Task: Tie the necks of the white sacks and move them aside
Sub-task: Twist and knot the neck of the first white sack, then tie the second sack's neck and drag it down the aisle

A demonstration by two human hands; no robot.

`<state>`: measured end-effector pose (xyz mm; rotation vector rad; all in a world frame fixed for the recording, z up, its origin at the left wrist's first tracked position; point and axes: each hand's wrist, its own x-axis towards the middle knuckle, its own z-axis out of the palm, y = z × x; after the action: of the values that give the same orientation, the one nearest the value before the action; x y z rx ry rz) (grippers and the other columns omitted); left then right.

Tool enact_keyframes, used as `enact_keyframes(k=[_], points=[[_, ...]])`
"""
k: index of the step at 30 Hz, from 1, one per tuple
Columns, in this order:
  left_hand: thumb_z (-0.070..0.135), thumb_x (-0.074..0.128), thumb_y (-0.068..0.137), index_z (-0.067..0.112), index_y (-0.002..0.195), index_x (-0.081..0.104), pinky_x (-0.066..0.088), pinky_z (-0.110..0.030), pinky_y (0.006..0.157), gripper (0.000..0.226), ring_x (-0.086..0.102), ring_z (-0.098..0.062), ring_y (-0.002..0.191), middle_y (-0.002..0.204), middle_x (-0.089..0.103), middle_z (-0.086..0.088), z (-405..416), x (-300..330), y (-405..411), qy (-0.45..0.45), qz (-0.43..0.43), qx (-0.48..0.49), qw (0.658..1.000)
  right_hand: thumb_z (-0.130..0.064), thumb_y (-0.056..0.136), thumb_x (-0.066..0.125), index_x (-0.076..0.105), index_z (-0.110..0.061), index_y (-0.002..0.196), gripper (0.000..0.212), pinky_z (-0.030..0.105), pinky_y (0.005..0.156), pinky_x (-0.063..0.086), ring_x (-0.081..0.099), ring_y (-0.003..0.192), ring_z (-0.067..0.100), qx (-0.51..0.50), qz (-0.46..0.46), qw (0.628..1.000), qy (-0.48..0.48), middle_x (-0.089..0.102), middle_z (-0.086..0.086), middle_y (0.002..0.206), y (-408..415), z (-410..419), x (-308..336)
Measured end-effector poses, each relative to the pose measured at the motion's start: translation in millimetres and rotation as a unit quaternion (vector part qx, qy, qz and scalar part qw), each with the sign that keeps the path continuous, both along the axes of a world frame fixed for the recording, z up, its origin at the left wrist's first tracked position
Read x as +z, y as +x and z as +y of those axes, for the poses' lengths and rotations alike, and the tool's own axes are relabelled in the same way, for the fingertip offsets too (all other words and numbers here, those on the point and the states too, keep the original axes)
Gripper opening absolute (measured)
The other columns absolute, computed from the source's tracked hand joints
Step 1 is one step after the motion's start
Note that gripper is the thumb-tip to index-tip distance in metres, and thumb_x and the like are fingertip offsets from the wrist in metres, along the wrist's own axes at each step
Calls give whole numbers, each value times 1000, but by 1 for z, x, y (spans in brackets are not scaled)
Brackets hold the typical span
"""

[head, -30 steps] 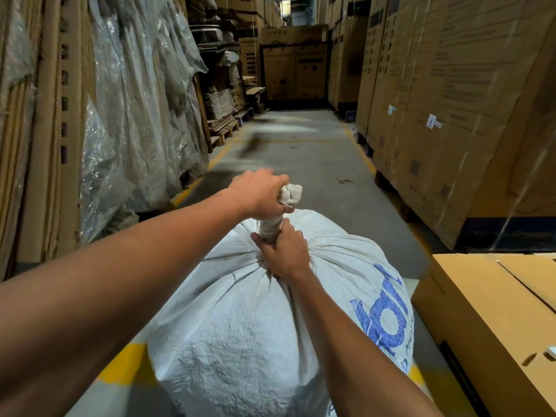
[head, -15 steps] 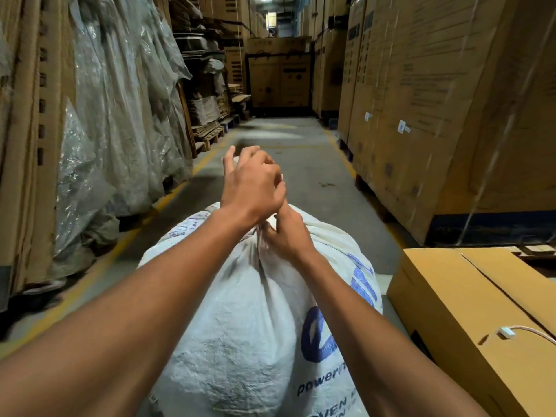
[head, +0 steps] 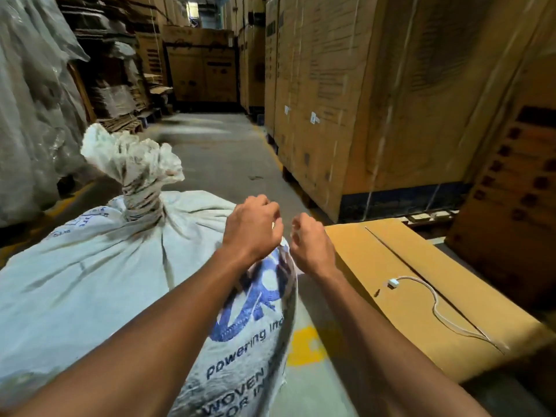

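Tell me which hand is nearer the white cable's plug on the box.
Right. The right hand hovers just left of the plug; the left hand is farther left, over the sack.

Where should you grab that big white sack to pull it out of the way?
Probably the tied neck. The white sack is fat and rounded, with smooth sides that give fingers little to hook, while the neck is bunched narrow and wrapped with binding, small enough for a hand to close around. It sticks up on the far left, so reach from above, below the flared top.
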<state>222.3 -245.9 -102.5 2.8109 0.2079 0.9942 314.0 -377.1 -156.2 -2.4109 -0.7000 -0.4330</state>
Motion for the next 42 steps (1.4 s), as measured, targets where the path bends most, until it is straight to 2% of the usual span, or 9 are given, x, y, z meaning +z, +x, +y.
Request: enact_keyframes(k=[5,8,13,19,25,31,35,39,42], points=[[35,56,97,24,104,70,55,-41,83,19,64,-28,110,108,65,-2,-54,-29,27,-12,140,-48,989,-17,101,61,56,-22,118,19,43,84,55,60,107,30,-77,54,988,-120,63,4,118,26,-82,-30],[35,57,95,24,96,66,51,-37,75,14,67,-32,104,108,70,-4,-94,-43,47,-18,198,-75,977,-9,97,69,56,-25,125,35,45,89,58,61,108,26,-102,86,982,-137,64,2,125,39,-125,-42],[35,64,99,27,111,72,59,-40,83,17,68,-28,104,115,72,-4,-158,-67,73,-13,293,-138,946,-8,98,66,55,-32,143,52,44,96,57,60,117,28,-52,156,954,-251,54,5,133,40,-181,-71],[33,70,99,23,119,71,63,-45,88,23,67,-28,103,120,70,-7,-203,-89,88,-6,331,-170,928,-7,103,59,63,-15,142,40,39,104,54,63,121,30,-19,166,933,-318,55,11,138,38,-217,-96],[13,61,99,24,126,69,60,-46,96,30,65,-31,112,128,67,-10,-204,-105,104,-93,306,-160,934,-5,97,70,72,-20,131,38,35,96,62,74,109,20,-54,118,969,-208,75,3,122,39,-232,-86],[5,70,96,30,156,48,53,-39,101,69,62,-31,128,143,65,-8,-188,-107,113,-196,269,-175,927,-13,95,77,81,-20,106,14,21,86,61,73,91,4,-37,63,995,68,79,-7,100,45,-221,-42],[19,80,95,34,160,39,55,-42,101,78,67,-31,121,149,61,-6,-177,-103,116,-286,214,-156,921,-9,92,78,82,-18,105,15,24,87,62,76,93,6,-10,150,953,263,80,-6,96,46,-204,-6],[24,73,101,33,157,45,50,-37,96,63,61,-30,132,146,63,-5,-163,-92,115,-347,156,-139,915,-4,94,76,80,-10,110,18,40,94,64,78,102,24,66,213,899,378,81,9,102,43,-197,11],[25,69,104,33,151,53,46,-32,88,51,63,-25,121,136,66,-5,-151,-87,113,-346,127,-129,921,1,94,74,77,-3,114,20,43,99,62,77,107,32,108,248,857,438,79,17,107,40,-190,19]])
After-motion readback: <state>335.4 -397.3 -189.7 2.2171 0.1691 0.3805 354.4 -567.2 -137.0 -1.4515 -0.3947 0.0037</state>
